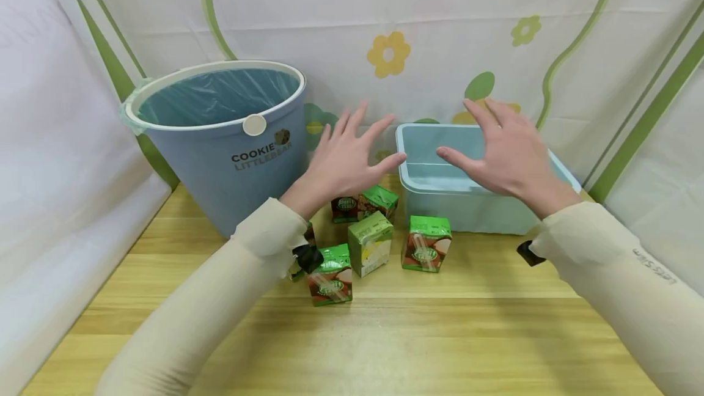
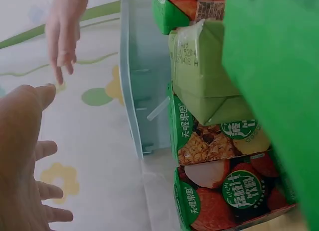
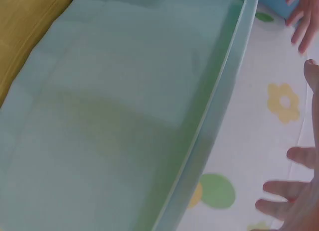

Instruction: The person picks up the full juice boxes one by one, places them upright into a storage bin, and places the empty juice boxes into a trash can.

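My left hand (image 1: 349,154) hovers with spread fingers over a cluster of small juice boxes, touching nothing. Above the light blue bin (image 1: 467,212) is my right hand (image 1: 508,148), its fingers also spread and holding nothing. A green juice box (image 1: 371,246) stands mid-cluster. Red-and-green juice boxes stand around it: a front one (image 1: 330,280), a right one (image 1: 426,246) by the bin, and a litchi juice box (image 2: 234,196) at the back. Another box is partly hidden behind my left wrist. The inside of the bin (image 3: 114,91) shows bare in the right wrist view.
A tall blue bucket (image 1: 236,176) with a clear liner bag (image 1: 214,99) stands at the left. The wooden table (image 1: 407,341) runs toward me. Behind everything hangs a white curtain (image 1: 330,5) with flowers and green lines.
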Available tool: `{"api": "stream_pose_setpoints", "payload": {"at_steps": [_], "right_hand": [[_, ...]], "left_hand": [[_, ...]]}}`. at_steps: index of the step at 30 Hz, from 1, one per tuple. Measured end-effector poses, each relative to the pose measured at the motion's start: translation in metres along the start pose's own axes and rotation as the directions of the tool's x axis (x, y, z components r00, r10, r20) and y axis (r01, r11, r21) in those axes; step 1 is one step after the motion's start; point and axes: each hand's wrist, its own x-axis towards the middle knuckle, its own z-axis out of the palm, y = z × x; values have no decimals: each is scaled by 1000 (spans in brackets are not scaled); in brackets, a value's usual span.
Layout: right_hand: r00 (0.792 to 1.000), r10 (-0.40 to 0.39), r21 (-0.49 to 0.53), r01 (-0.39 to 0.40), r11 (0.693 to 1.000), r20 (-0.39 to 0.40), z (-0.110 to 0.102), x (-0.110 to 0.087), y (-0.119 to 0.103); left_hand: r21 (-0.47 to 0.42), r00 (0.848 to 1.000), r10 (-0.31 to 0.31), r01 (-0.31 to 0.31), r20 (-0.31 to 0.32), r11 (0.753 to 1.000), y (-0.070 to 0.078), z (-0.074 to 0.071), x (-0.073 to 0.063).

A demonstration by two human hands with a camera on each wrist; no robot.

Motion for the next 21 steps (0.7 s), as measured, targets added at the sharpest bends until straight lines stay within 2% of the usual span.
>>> {"api": "stream_pose_setpoints", "payload": {"at_steps": [8, 14, 21], "right_hand": [[999, 11, 192, -18, 981, 40, -4, -10, 41], [994, 71, 225, -89, 970, 85, 0, -21, 80], [970, 178, 260, -217, 941, 165, 9, -37, 117]], "left_hand": [[-176, 998, 14, -23, -54, 984, -11, -5, -19], [-293, 996, 25, -49, -86, 955, -22, -4, -36], [-384, 990, 55, -102, -132, 918, -35, 1, -60]]}}
